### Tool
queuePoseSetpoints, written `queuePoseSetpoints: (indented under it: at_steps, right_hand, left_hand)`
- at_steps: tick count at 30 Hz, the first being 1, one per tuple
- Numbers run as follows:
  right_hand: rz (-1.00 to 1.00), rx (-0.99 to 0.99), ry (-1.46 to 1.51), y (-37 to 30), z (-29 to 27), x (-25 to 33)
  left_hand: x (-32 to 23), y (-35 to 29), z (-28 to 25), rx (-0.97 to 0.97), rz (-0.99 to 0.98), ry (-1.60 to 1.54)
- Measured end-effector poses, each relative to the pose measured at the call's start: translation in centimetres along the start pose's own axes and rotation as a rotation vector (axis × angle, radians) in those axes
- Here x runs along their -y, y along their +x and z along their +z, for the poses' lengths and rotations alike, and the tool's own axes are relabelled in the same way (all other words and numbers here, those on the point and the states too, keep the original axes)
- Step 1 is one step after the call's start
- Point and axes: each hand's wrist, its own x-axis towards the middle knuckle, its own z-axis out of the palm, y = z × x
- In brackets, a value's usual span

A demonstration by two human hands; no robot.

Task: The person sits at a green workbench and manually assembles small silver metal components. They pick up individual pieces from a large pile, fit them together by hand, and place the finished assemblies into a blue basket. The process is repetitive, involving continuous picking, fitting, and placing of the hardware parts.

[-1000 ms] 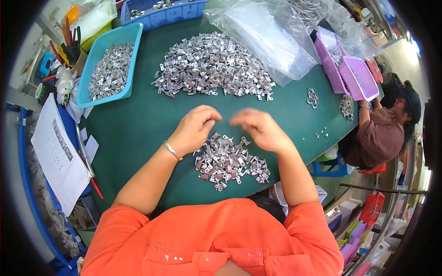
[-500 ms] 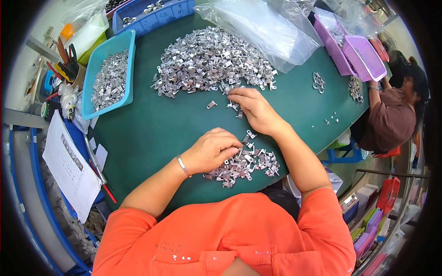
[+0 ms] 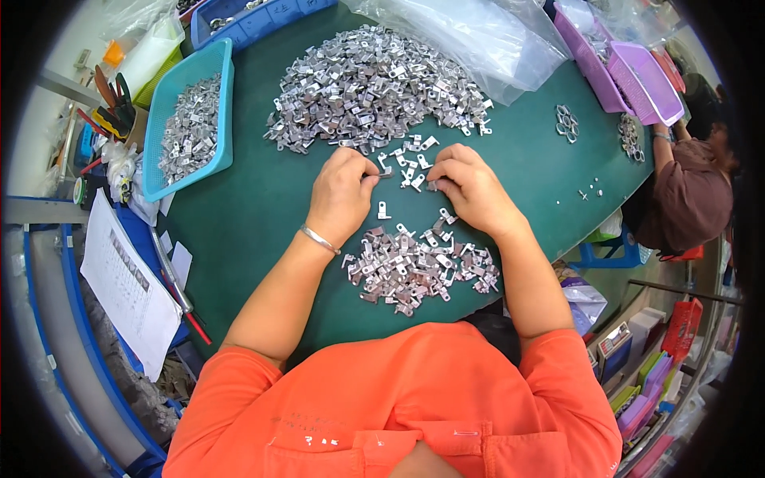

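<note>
A large heap of small bent metal brackets (image 3: 374,88) lies at the far middle of the green table. Closer to me is a smaller pile of the same brackets (image 3: 410,271). Between the two, several loose brackets (image 3: 410,163) are scattered. My left hand (image 3: 343,195) pinches a bracket (image 3: 386,172) between thumb and fingertips, at the left of the loose ones. On their right side, my right hand (image 3: 470,187) has its fingers closed on a bracket (image 3: 432,186), mostly covered by the fingertips. One single bracket (image 3: 383,210) lies just above the near pile.
A turquoise basket (image 3: 226,111) of metal parts stands on the left, a blue bin (image 3: 271,22) behind it. Clear plastic bags (image 3: 470,40) and purple baskets (image 3: 649,84) are at the far right. Metal rings (image 3: 566,123) lie nearby. A person in brown (image 3: 693,191) sits at the right edge.
My left hand has moved from the near pile up to the loose brackets. My right hand has drawn back from the large heap, and more brackets lie loose between the piles.
</note>
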Motion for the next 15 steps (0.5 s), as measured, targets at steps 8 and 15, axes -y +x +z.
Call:
queuePoseSetpoints:
  at_steps: [8,15]
  right_hand:
    - [0.144,0.183,0.552,-0.3,-1.2,0.0]
    - [-0.072,0.029,-0.095,0.3,1.1,1.1]
  left_hand:
    - [-0.6,-0.4,-0.8,0.206,-0.493,-0.658]
    - [-1.4,-0.8,-3.4,0.325,-0.7,-1.155]
